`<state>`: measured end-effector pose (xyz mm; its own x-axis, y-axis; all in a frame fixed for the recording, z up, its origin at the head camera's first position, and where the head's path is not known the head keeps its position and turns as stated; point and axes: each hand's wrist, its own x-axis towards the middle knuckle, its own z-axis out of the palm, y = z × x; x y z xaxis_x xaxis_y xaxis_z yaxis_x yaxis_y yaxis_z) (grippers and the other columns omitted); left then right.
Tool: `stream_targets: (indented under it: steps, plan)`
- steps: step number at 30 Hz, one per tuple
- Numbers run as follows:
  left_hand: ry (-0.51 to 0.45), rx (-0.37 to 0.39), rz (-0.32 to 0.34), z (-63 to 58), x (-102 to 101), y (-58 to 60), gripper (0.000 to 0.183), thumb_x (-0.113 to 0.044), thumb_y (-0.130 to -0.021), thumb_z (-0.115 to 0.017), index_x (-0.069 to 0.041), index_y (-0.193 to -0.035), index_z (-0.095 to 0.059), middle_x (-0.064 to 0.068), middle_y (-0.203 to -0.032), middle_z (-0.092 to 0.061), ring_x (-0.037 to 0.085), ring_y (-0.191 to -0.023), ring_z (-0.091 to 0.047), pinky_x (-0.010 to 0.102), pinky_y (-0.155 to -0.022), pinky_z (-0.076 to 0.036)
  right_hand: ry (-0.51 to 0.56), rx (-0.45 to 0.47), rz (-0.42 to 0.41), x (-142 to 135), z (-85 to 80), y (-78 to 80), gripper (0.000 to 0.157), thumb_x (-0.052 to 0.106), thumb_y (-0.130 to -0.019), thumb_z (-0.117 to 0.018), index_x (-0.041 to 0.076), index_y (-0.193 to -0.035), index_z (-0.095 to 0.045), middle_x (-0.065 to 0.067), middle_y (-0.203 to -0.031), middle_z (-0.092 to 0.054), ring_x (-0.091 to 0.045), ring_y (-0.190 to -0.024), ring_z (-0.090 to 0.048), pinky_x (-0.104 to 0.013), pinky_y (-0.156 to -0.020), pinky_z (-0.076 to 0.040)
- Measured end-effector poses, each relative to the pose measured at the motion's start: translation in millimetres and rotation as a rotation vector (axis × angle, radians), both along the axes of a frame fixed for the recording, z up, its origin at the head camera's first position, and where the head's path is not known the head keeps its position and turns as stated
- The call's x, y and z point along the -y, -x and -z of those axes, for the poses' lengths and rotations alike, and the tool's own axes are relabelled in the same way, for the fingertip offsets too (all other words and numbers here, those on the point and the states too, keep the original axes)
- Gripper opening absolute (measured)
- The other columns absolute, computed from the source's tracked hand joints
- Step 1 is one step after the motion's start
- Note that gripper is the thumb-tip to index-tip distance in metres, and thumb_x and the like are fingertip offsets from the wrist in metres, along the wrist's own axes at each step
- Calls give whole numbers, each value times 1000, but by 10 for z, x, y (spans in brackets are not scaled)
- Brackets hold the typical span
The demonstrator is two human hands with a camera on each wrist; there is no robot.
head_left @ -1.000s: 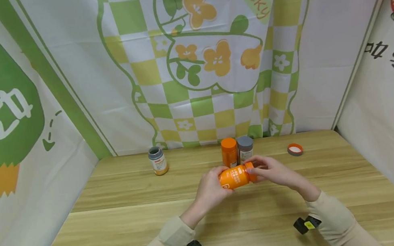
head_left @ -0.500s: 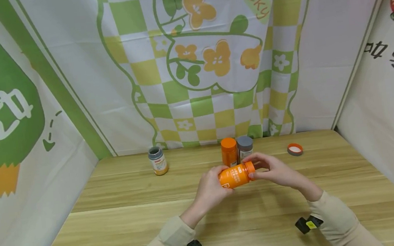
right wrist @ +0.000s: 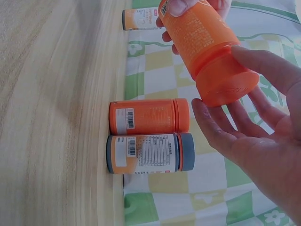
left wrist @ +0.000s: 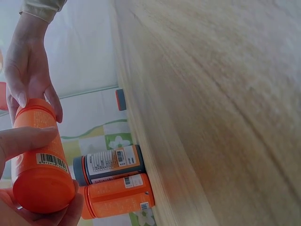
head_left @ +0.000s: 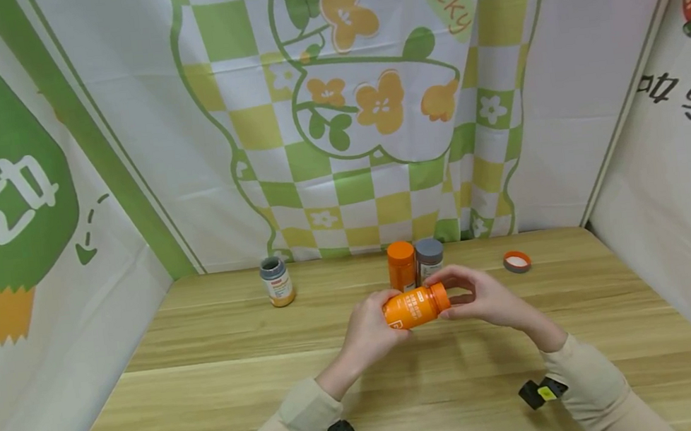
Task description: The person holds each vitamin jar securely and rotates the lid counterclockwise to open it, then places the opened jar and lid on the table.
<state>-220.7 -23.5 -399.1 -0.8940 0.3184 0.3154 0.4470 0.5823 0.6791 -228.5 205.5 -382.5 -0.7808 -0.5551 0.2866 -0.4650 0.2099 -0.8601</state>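
Observation:
My left hand (head_left: 373, 330) grips an orange bottle (head_left: 412, 309) by its base half, thumb across the label in the left wrist view. The bottle is held tilted above the table, its orange cap (head_left: 441, 296) towards the right. My right hand (head_left: 486, 301) has its fingers and thumb spread around that cap. In the right wrist view the thumb touches the cap's rim and the index fingertip lies at its edge. The cap is on the bottle. Behind stand another orange bottle (right wrist: 146, 116) and a grey-capped bottle (right wrist: 149, 153), side by side.
An uncapped bottle with a grey neck (head_left: 278, 283) stands at the back left of the wooden table (head_left: 245, 397). A loose grey-and-orange lid (head_left: 517, 262) lies at the back right, its white inside facing up. A patterned curtain (head_left: 349, 194) hangs behind.
My right hand's fingers have shifted and loosened around the cap, leaving more of it in sight. The left hand and the bottle have barely moved.

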Motion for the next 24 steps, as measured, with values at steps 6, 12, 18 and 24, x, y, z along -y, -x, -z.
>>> stream_targets:
  steps: [6,12,18,24]
  plan:
    - [5,-40,3,20,-5,14,58,-14,-52,-80,-11,-106,-60,3,-96,-62,14,-79,-54,27,-67,-43,17,12,-14,25,-66,-46,48,4,-75,-67,2,-119,-48,-11,-120,-49,-31,-108,-47,-38,-80,-48]
    - [8,-27,11,24,-7,6,58,-12,-53,-79,-11,-107,-59,3,-96,-61,13,-79,-54,27,-68,-43,-29,33,76,72,-196,-141,38,12,-82,-61,2,-117,-51,-15,-118,-51,-33,-106,-49,-33,-78,-49]
    - [17,-40,12,29,-21,5,57,-13,-54,-79,-11,-107,-60,4,-97,-62,14,-80,-54,28,-68,-42,-33,121,132,46,-139,-72,34,23,-89,-51,6,-118,-51,-13,-119,-52,-24,-102,-54,-32,-80,-48]
    - [24,-42,4,51,-28,11,57,-13,-54,-80,-12,-107,-60,4,-98,-61,14,-81,-54,27,-69,-42,-59,203,135,7,-6,42,39,33,-91,-46,6,-118,-50,-16,-117,-51,-23,-98,-56,-36,-77,-50]
